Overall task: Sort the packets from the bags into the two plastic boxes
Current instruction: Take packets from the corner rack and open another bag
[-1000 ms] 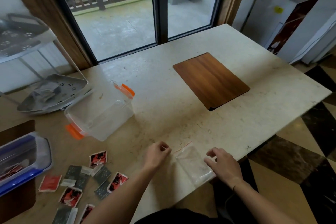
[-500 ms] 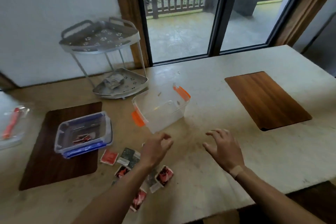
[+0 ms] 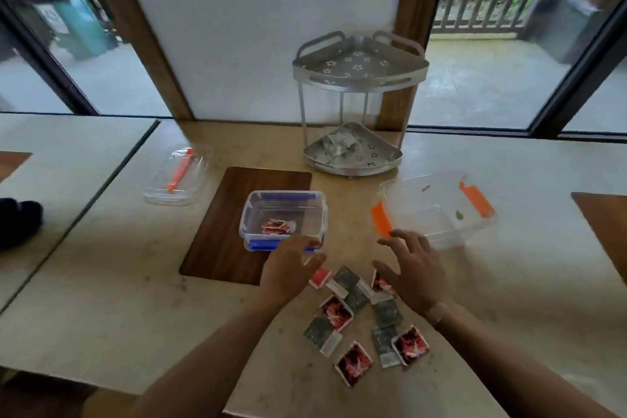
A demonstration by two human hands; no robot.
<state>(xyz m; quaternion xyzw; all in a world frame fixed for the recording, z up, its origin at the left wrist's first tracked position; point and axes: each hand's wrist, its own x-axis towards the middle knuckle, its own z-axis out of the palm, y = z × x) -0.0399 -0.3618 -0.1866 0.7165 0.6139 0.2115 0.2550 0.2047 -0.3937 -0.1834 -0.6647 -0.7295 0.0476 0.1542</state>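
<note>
While both hands, left hand (image 3: 288, 265) and right hand (image 3: 412, 273), hover spread and empty, we should pinch one red packet (image 3: 319, 278) cleanly for the blue-clipped box (image 3: 283, 219).

left hand (image 3: 288, 268): bare, no sleeve | right hand (image 3: 415, 276): bare, pale wristband (image 3: 437, 313) (narrow)

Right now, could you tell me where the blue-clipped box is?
The blue-clipped box sits on the dark wooden mat, left of the orange-clipped box, just beyond the left hand.

A single head-worn wide-angle view looks forward and down, close over the pale stone worktop (image 3: 101, 299). It faces a white wall panel (image 3: 258, 27) between glass doors.
</note>
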